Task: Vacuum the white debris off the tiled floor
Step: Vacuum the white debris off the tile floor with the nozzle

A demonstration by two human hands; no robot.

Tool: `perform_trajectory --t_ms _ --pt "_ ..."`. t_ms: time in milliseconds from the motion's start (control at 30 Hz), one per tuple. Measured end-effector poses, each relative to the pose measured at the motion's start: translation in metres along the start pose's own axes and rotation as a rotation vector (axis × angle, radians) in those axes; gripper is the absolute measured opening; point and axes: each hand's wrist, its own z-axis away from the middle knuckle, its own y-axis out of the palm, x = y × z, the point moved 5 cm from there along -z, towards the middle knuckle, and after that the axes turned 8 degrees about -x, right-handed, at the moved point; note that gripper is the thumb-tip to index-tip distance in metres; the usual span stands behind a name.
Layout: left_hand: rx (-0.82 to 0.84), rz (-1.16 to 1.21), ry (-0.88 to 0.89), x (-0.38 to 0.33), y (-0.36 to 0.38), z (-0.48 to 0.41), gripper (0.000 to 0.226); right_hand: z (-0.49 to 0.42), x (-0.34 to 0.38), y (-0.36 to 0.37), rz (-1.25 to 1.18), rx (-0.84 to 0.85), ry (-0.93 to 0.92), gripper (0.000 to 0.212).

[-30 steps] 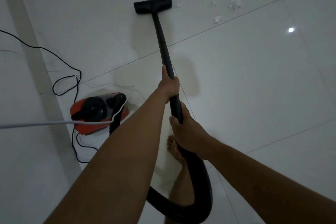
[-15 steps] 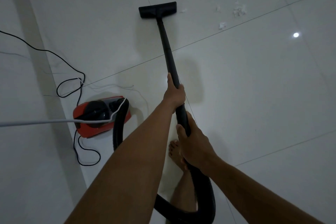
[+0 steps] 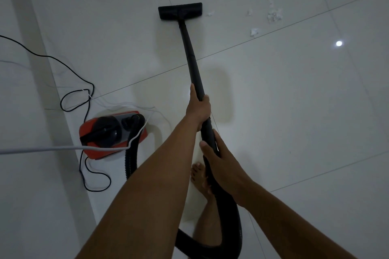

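Observation:
A black vacuum wand [image 3: 192,63] runs from my hands up to its flat black floor head [image 3: 180,10], which lies on the white tiles. My left hand [image 3: 199,108] grips the wand higher up. My right hand [image 3: 219,161] grips it lower, where the wand meets the ribbed black hose [image 3: 230,223]. Several scraps of white debris [image 3: 273,16] lie scattered beyond and to the right of the floor head; one small scrap [image 3: 210,13] sits just beside its right end.
The red and black vacuum body [image 3: 112,133] stands on the floor at left, with a black power cord [image 3: 84,94] looping around it and a white cable [image 3: 52,149] crossing in front. My bare foot [image 3: 200,178] is under the hose. A wall runs down the left.
The floor head, the wand and both hands sit a little lower and further right in the view than a second ago, and more debris shows at the top.

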Motion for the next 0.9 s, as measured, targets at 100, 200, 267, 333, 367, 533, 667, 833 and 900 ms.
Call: perform_trajectory --t_ms 100,200,267,333,367,533,667,833,900 --pt "0.007 0.062 -0.031 0.003 -0.002 -0.002 0.067 -0.002 -0.001 0.004 0.112 -0.069 -0.040 0.059" --pt "0.016 0.137 -0.058 0.005 -0.004 -0.003 0.066 -0.005 -0.004 0.005 0.161 -0.118 -0.054 0.058" --pt "0.009 0.151 -0.053 0.005 -0.005 0.000 0.065 -0.006 -0.006 0.005 0.178 -0.124 -0.060 0.057" --pt "-0.003 0.091 -0.025 0.003 -0.005 0.003 0.065 -0.006 -0.004 0.004 0.191 -0.117 -0.071 0.057" --pt "-0.006 0.051 -0.010 0.001 -0.004 0.004 0.065 -0.006 -0.003 0.003 0.200 -0.114 -0.072 0.057" --pt "-0.022 -0.114 0.044 -0.012 0.002 0.012 0.063 -0.003 0.006 -0.007 0.268 -0.096 -0.105 0.058" --pt "-0.017 -0.129 0.043 -0.017 0.009 0.013 0.064 -0.001 0.014 -0.015 0.317 -0.074 -0.120 0.059" --pt "-0.022 -0.118 0.056 -0.025 0.016 0.013 0.064 -0.008 0.018 -0.026 0.462 -0.112 -0.127 0.066" --pt "-0.027 -0.117 0.052 -0.030 0.018 0.008 0.064 -0.011 0.028 -0.029 0.460 -0.107 -0.132 0.067"
